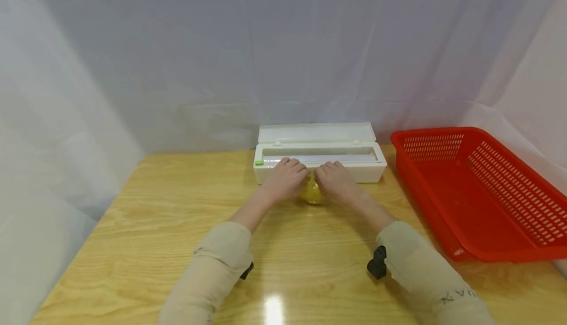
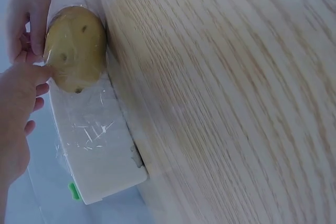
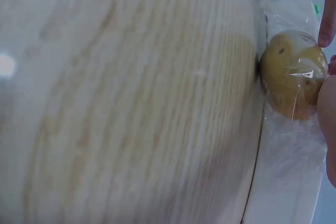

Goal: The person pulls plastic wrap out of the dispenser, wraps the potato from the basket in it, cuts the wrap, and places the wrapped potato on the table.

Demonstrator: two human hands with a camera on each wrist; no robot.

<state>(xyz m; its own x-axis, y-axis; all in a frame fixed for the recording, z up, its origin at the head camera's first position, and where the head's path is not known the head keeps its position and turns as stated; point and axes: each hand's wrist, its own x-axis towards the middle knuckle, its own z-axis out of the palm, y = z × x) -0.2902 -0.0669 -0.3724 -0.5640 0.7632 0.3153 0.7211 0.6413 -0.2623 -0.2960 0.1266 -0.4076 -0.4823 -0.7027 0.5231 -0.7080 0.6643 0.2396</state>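
Note:
Just in front of a long white cling film dispenser (image 1: 369, 172), a yellow-brown potato (image 1: 313, 193) with small dark eyes sits under clear cling film (image 2: 92, 129). My left hand (image 1: 285, 179) and right hand (image 1: 336, 181) meet at its upper far side. Both pinch the film there with curled fingers, the thumbs against the potato. In the left wrist view, the wrinkled film spreads past the potato along the dispenser's front. Shiny film also covers the potato (image 3: 289, 77) in the right wrist view. The undersides of the fingers are partly hidden.
The dispenser's lid (image 1: 316, 132) stands raised at the back, with a film roll (image 1: 328, 158) inside and a green slider (image 1: 259, 163) at its left end. A red slotted basket (image 1: 425, 207) is on the right. White sheeting (image 1: 212, 69) closes off the wooden table's (image 1: 146, 226) back.

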